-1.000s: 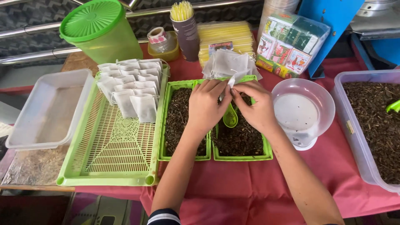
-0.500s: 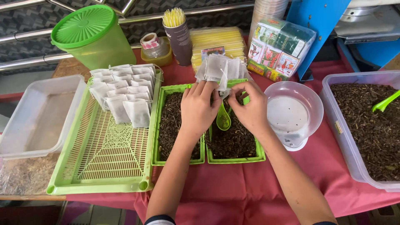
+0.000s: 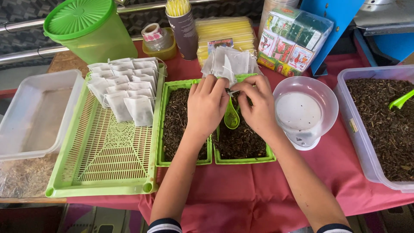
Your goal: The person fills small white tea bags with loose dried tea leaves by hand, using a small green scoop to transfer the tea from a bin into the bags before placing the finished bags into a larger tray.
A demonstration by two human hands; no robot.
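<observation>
From the head view I saw my left hand (image 3: 207, 108) and right hand (image 3: 258, 108) pinching one small white filter bag (image 3: 227, 71) between narrow fingertips, above the green spoon (image 3: 231, 117). Far right stood a clear box of colourful packets (image 3: 293, 39); yellow flat packs (image 3: 224, 36) lay left of it.

We see a small white paper sachet (image 3: 227, 69) pinched at its lower edge, standing upright with its top pointing away, in front of a loose pile of the same empty sachets (image 3: 235, 60). Just below it a bright green plastic spoon (image 3: 231, 117) sits bowl-down in dark loose tea, its handle tilted up toward the sachet. The tea fills the right-hand green tray (image 3: 244, 159), one of a side-by-side pair.
</observation>
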